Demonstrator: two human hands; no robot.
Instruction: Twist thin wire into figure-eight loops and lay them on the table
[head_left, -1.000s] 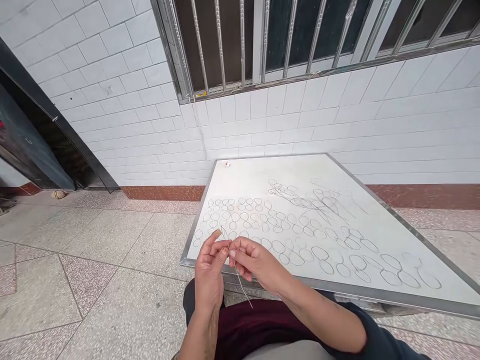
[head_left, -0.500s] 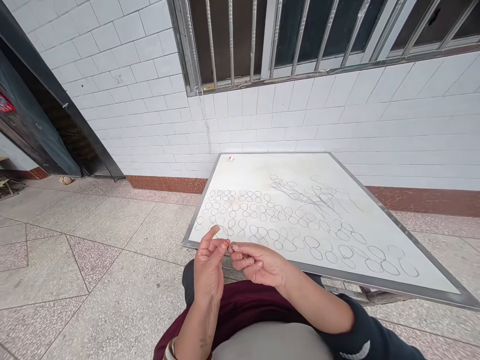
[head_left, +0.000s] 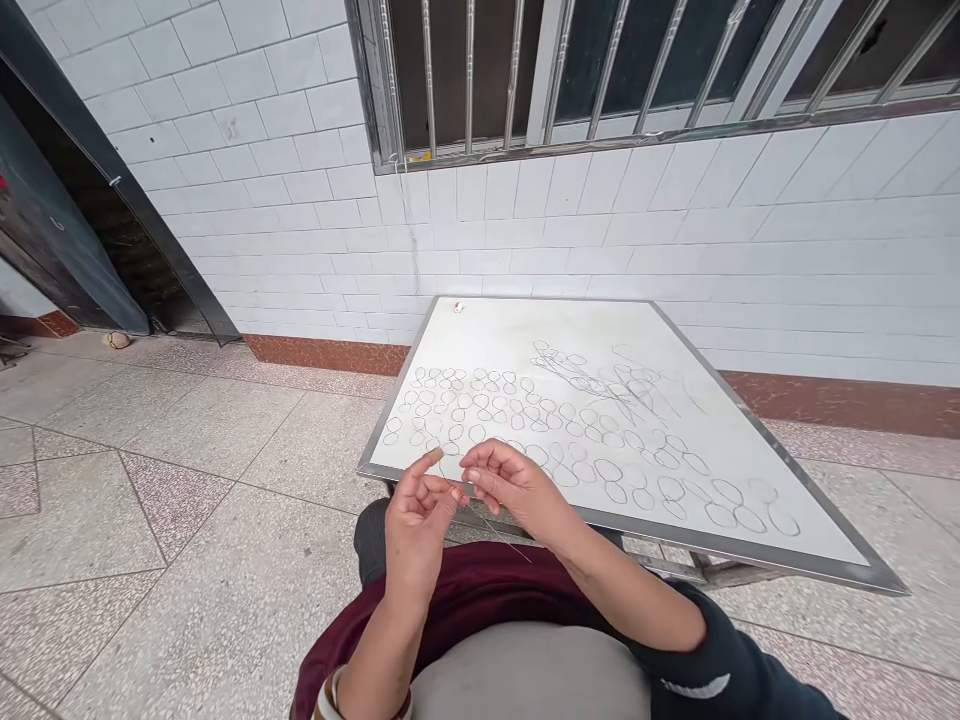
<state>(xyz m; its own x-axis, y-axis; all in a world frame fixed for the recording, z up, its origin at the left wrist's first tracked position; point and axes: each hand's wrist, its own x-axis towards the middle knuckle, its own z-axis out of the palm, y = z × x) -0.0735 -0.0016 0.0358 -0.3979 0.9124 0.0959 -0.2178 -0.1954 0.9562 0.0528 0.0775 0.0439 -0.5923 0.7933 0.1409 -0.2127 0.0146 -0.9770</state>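
In the head view my left hand [head_left: 418,520] pinches a thin dark strand [head_left: 501,535], like fine wire, between thumb and fingertip. The strand's loose end slants down to the right over my lap. My right hand [head_left: 517,485] is close by on the right, thumb and fingertips drawn together; anything between them is too small to make out. Beyond both hands, a white board [head_left: 495,325] with a metal edge carries rows of thin dark loops [head_left: 611,480], many joined in pairs. Farther back on it lies a tangle of similar thin strands [head_left: 600,378].
A small red and white item [head_left: 459,307] sits at the board's far left corner. Behind the board stands a white tiled wall [head_left: 300,190] with a barred window [head_left: 570,80]. A dark doorway [head_left: 97,220] and a round object [head_left: 118,340] on the floor are at left.
My right hand has lifted slightly away from the left fingertips, uncovering the strand's loose end. My left hand keeps its pinch. The view has shifted slightly.
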